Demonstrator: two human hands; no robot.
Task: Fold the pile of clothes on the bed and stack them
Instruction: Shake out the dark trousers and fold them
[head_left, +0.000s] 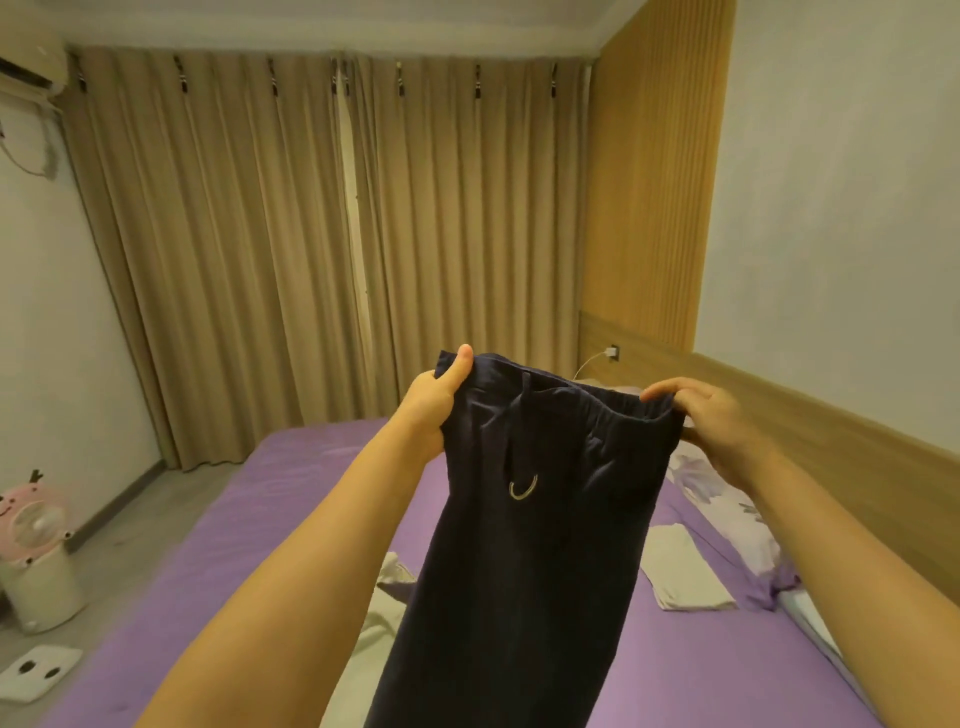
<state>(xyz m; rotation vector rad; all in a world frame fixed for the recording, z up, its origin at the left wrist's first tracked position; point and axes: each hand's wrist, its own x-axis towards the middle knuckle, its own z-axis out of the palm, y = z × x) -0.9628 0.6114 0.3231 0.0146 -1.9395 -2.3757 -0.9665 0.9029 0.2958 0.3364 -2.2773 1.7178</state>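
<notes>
Dark navy trousers (540, 519) hang in the air in front of me, waistband up, with a drawstring and a metal ring on the front. My left hand (436, 400) grips the waistband's left corner, thumb on the front. My right hand (711, 415) pinches the right corner. The legs drop out of view at the bottom. Below them lies the purple bed (249, 519). A folded white garment (680, 571) rests on the bed at the right. Loose white cloth (379, 618) lies partly hidden behind the trousers.
A floral pillow (727, 514) sits against the wooden headboard (831, 457) at right, with a charger plugged in above. Beige curtains (311, 249) cover the far wall. On the floor at left stand a pink fan (34, 519) on a white bin and a white scale (36, 670).
</notes>
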